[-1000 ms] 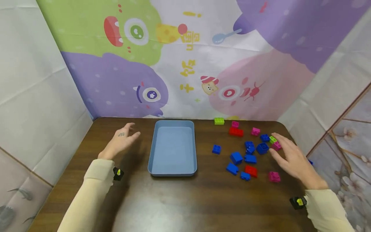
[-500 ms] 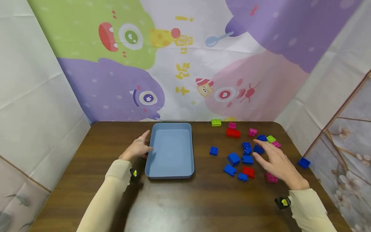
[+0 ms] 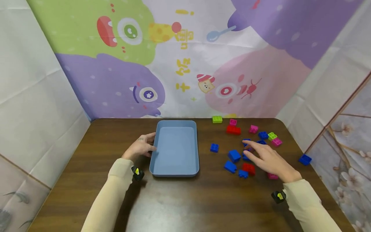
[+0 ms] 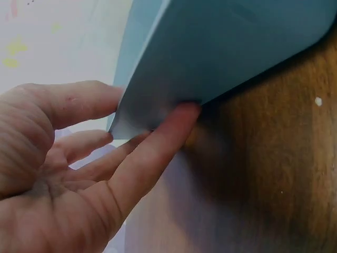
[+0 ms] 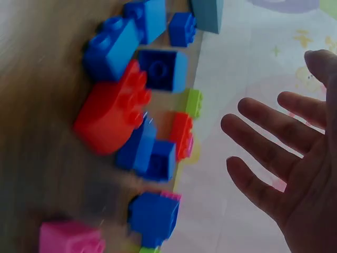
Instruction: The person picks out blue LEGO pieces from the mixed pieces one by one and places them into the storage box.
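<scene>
A shallow blue-grey tray (image 3: 174, 172) stands on the table, left of the bricks. My left hand (image 3: 139, 147) holds its left side. In the left wrist view the thumb (image 4: 87, 103) lies at the rim and a finger (image 4: 158, 150) presses the outer wall. My right hand (image 3: 268, 158) hovers over the scattered toy building bricks with its fingers spread and nothing held; it hides part of several blue ones. Close by are a blue brick (image 3: 234, 156) and a red brick (image 3: 249, 168). The right wrist view shows the fingers apart from the bricks.
A lone blue brick (image 3: 214, 148) lies nearest the tray. Green (image 3: 217, 119), pink (image 3: 253, 129) and red (image 3: 233, 130) bricks lie toward the back. Another blue brick (image 3: 305, 159) sits at the table's right edge. Cloth-covered walls (image 3: 185, 106) bound the back and sides.
My left hand has come right from beside the tray and taken hold of its left side; the tray has shifted slightly right. My right hand has moved left over the bricks.
</scene>
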